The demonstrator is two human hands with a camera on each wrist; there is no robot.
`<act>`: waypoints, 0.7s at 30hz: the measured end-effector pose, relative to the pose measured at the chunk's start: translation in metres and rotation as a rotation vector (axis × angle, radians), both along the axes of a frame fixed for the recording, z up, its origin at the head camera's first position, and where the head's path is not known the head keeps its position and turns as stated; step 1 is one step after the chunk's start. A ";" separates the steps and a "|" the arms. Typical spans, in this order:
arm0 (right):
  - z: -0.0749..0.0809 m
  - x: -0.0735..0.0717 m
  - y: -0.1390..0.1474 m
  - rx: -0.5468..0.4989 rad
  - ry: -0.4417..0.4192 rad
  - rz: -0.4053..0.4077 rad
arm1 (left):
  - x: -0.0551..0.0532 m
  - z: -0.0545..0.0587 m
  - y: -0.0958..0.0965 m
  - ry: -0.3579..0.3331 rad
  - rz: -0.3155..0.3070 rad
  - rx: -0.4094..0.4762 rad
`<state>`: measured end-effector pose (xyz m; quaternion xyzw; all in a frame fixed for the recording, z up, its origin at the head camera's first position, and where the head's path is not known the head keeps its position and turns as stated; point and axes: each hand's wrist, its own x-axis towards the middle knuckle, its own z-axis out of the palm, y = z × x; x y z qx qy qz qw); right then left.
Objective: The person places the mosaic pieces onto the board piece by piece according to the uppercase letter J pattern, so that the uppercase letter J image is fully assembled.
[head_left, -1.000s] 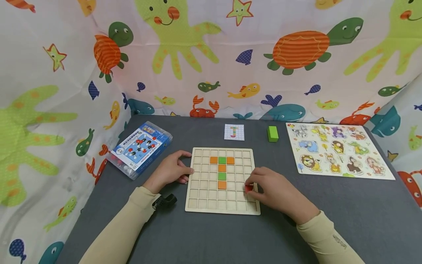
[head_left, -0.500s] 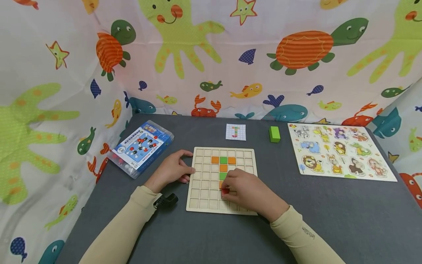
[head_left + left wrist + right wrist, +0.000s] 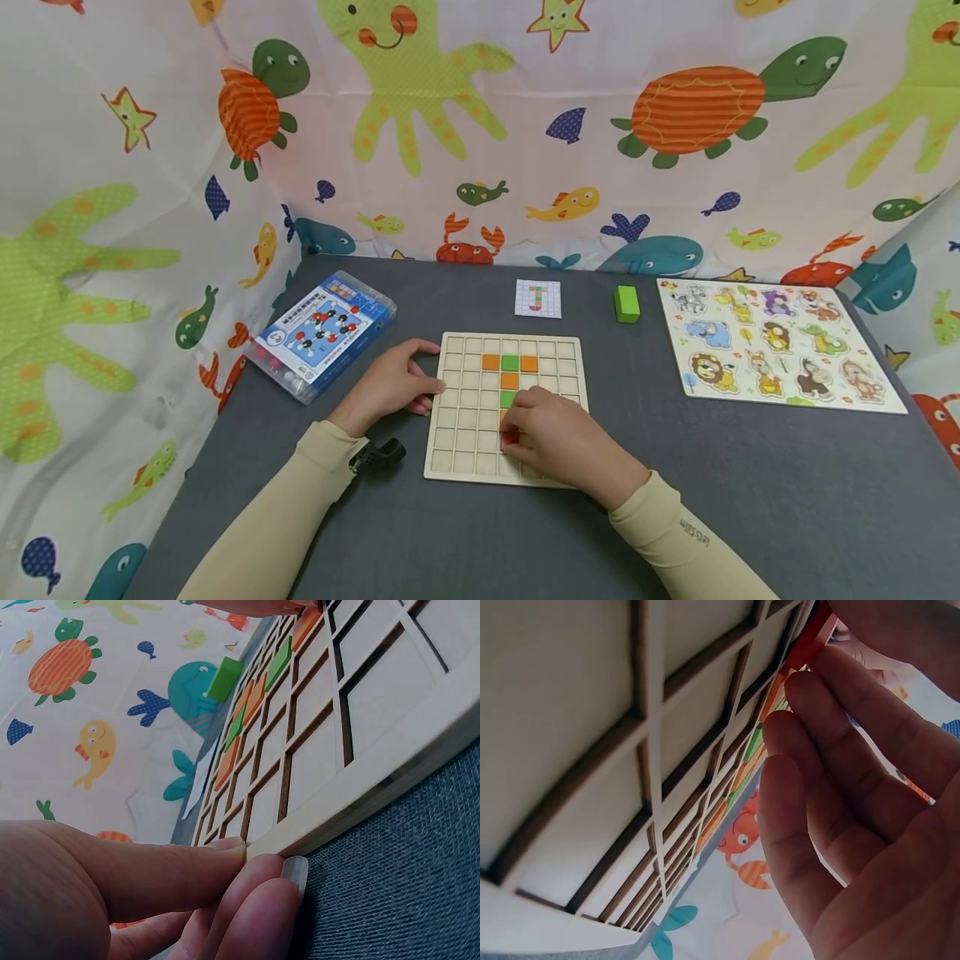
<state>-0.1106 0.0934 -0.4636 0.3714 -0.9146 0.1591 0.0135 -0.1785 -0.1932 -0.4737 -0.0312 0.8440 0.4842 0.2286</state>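
A wooden grid board (image 3: 457,462) lies on the grey table. An orange, a green and an orange tile (image 3: 528,364) form a row near its far side, and a column of orange and green tiles (image 3: 509,381) runs down from the green one. My left hand (image 3: 390,382) pinches the board's left edge, thumb at the rim and fingers against the side in the left wrist view. My right hand (image 3: 562,442) pinches a red tile (image 3: 510,437) between thumb and fingertips, right at the cell below the lowest orange tile. Its other fingers (image 3: 784,802) lie bent over the board.
Behind the board lies a small pattern card (image 3: 537,298), with a green block (image 3: 626,304) to its right. An animal puzzle board (image 3: 780,350) occupies the right side. On the left is a clear plastic box with a blue molecule label (image 3: 322,329). A printed curtain (image 3: 450,125) hangs behind the table.
My right hand has carried the red tile leftward from the board's right edge to the foot of the tile column. The left hand stays at the board's edge.
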 end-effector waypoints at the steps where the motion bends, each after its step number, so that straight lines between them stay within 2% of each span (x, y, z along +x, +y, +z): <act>1: 0.000 0.000 0.000 -0.002 0.006 0.001 | 0.000 0.000 0.000 -0.003 0.001 0.003; 7: 0.000 0.001 -0.001 -0.010 0.022 0.001 | 0.000 0.000 0.000 -0.008 0.006 0.010; 14: 0.000 0.000 0.000 0.005 0.006 0.001 | 0.000 0.000 0.000 -0.013 0.005 0.017; 21: 0.001 -0.003 0.005 -0.026 -0.012 -0.024 | 0.000 0.003 0.001 -0.010 0.001 0.008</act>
